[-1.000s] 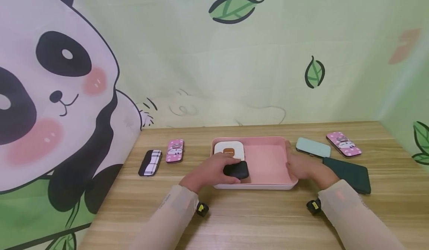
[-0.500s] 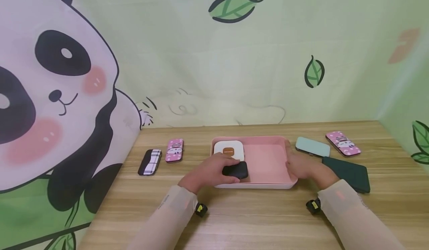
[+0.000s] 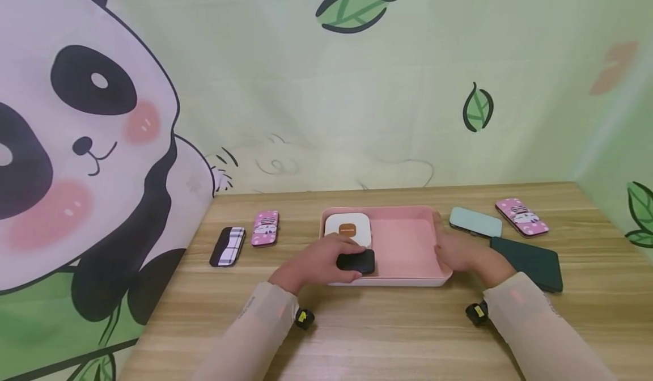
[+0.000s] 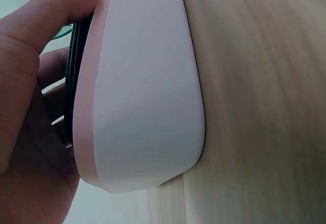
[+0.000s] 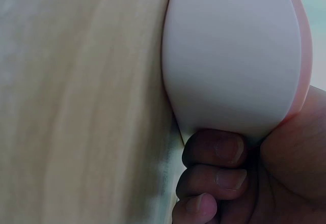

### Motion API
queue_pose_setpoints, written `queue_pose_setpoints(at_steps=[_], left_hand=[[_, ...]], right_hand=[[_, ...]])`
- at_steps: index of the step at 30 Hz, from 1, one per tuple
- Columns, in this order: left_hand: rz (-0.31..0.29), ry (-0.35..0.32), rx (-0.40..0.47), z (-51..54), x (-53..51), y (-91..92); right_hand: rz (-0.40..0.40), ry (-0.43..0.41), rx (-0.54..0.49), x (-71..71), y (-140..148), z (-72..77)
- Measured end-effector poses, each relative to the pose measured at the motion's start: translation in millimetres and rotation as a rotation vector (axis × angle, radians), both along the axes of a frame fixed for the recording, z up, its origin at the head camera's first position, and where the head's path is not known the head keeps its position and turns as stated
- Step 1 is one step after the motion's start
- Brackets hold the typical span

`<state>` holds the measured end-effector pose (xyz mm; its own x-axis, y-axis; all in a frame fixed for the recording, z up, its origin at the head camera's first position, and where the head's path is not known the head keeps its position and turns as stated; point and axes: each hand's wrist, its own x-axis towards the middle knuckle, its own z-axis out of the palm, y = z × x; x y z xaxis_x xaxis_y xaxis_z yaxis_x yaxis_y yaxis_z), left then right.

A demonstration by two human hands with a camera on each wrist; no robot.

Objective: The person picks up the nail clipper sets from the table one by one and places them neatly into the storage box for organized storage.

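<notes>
In the head view my left hand [image 3: 317,261] holds a small black case [image 3: 357,262] over the near left corner of a pink-lined tray [image 3: 403,245]. In the left wrist view the thumb lies along the ribbed edge of the black case [image 4: 76,56], which shows just above the tray's pink rim. A white square case with a brown label [image 3: 359,222] lies behind it, inside the tray. My right hand [image 3: 461,250] grips the tray's right end. In the right wrist view its fingers [image 5: 214,147] curl under the white outer wall [image 5: 234,56].
On the wooden table, left of the tray, lie a black-and-plaid case [image 3: 227,246] and a pink patterned case [image 3: 266,228]. To the right are a pale mint case [image 3: 475,221], another pink patterned case [image 3: 522,217] and a dark green flat case [image 3: 528,263]. A printed cloth [image 3: 306,86] hangs behind.
My left hand and the black case have shifted slightly down and left, closer to the tray's near left corner. The right hand stays on the tray's end.
</notes>
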<state>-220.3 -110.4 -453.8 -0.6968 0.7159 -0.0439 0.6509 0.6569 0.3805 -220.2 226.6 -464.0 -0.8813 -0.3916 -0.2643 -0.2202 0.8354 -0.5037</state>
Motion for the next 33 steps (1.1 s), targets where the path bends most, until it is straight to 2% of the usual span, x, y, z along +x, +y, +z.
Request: queue_pose_setpoints(at_steps=[9,14,22,33], left_hand=[[0.007,-0.023,0.008,2.4,2.5,0.1],[-0.012,-0.005,0.019,0.0,2.6,-1.1],[-0.005,-0.002,0.023,-4.7,5.1,-4.5],[-0.066,0.055,0.076,-5.1,9.5,-4.7]], right_hand=[[0.000,0.012,-0.014,-0.6,1.1,-1.6],[-0.005,0.004,-0.022,-0.2,0.4,-1.7],[-0.011,-0.008,-0.026,1.1,-1.1,0.3],[0.000,0.018,-0.033,1.6,-0.8,0.7]])
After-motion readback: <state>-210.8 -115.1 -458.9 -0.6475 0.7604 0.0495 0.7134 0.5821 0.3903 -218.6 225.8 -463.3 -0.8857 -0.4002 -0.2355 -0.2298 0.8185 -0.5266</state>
